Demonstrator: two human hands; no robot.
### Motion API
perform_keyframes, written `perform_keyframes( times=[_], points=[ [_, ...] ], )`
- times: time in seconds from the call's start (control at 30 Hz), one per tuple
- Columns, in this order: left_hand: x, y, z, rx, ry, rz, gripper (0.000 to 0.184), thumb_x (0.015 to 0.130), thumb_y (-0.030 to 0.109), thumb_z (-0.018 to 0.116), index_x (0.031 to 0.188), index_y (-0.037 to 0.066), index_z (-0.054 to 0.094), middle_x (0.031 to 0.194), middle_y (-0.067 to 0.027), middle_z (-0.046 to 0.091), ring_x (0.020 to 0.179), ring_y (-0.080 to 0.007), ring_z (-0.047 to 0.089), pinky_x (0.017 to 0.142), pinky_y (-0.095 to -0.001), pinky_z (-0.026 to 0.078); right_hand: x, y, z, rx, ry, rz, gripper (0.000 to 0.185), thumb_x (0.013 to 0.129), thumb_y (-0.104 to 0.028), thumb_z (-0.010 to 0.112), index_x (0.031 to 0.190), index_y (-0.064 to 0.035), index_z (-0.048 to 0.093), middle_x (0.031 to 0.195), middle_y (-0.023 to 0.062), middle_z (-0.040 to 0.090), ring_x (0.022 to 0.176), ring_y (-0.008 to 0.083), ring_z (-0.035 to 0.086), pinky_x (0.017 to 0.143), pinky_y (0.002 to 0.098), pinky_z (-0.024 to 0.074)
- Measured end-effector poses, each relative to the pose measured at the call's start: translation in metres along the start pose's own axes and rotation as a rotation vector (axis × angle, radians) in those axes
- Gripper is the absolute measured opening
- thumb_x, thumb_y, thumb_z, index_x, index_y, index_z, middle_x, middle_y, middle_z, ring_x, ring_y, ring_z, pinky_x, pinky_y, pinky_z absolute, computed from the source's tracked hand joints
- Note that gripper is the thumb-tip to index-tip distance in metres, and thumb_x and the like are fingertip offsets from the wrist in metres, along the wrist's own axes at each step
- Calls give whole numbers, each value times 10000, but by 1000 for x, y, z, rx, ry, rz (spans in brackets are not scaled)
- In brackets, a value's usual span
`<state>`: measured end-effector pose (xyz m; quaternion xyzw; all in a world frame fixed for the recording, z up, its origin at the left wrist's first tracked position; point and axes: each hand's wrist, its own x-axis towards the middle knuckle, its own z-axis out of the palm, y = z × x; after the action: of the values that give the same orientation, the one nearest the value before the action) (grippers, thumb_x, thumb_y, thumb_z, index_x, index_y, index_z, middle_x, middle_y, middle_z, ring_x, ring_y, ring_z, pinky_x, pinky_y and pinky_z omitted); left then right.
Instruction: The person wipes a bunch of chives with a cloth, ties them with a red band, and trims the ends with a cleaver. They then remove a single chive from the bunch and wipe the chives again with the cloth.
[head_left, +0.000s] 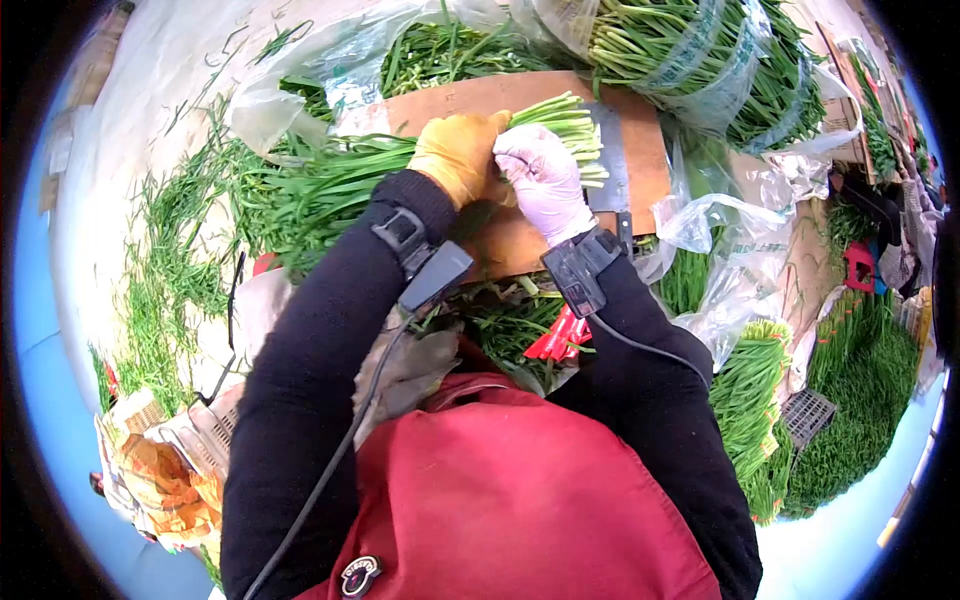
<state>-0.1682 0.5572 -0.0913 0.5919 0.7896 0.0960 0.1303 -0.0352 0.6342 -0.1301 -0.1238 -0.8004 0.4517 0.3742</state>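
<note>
My left hand [458, 155], in a yellow-orange glove, is wrapped round a bunch of garlic chives [345, 180]. Its green leaves spread to the left, while the pale cut stems [572, 140] stick out to the right. Pressed close against it, my right hand [543, 178] in a pale pink glove has its fingers curled closed in front of the stems. Whatever those fingers grip is hidden. Beneath both hands lies a brown board [500, 245], with a flat grey metal plate or blade [613, 160] along its right part.
Behind the board, a large plastic-wrapped bundle of chives [690, 60] leans at the right. Loose leaves [180, 270] litter the left side. Red strips [562, 335] lie near my lap. Tied bunches [750, 395] and a grey crate [807, 415] stand at the right, beside crumpled clear plastic [740, 230].
</note>
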Motion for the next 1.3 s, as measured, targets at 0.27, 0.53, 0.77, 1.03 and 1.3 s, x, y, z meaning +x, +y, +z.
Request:
perform_keyframes(
  times=[0.27, 0.53, 0.77, 1.03, 1.3],
  points=[
    [16, -5, -8, 136, -159, 0, 907, 520, 596, 839, 1207, 70, 567, 1049, -181, 674, 1014, -318, 652, 843, -407, 517, -56, -2, -15, -253, -161, 646, 176, 867, -229, 672, 916, -60, 664, 854, 129, 684, 781, 280, 661, 727, 364, 522],
    [19, -16, -20, -158, -370, 44, 1319, 485, 554, 894, 1473, -35, 251, 1290, -248, 552, 1217, -375, 529, 993, -390, 445, -81, 10, 18, -252, 45, 469, 181, 793, -118, 692, 965, -73, 659, 909, 129, 662, 850, 315, 647, 753, 371, 517],
    [20, -16, -27, -64, -414, 29, 1306, 502, 500, 900, 1489, -27, 225, 1265, -251, 569, 1175, -374, 559, 961, -387, 466, -69, -6, 5, -197, 17, 402, 100, 779, -41, 693, 873, -30, 664, 816, 105, 643, 732, 250, 634, 667, 316, 508],
    [27, -7, -22, -89, -605, 13, 1121, 519, 384, 871, 1417, -40, 353, 1189, -251, 617, 1104, -353, 609, 935, -364, 483, -43, -13, -2, -206, 13, 255, 81, 783, -34, 687, 860, -35, 661, 783, 114, 632, 711, 255, 629, 650, 320, 502],
    [15, -9, -1, -198, -397, 24, 860, 537, 441, 869, 1205, 28, 519, 1018, -220, 671, 995, -382, 641, 846, -423, 507, -30, -4, 6, -285, -18, 402, 95, 788, -80, 700, 878, -59, 675, 818, 112, 650, 760, 269, 646, 707, 334, 512]
  ],
)
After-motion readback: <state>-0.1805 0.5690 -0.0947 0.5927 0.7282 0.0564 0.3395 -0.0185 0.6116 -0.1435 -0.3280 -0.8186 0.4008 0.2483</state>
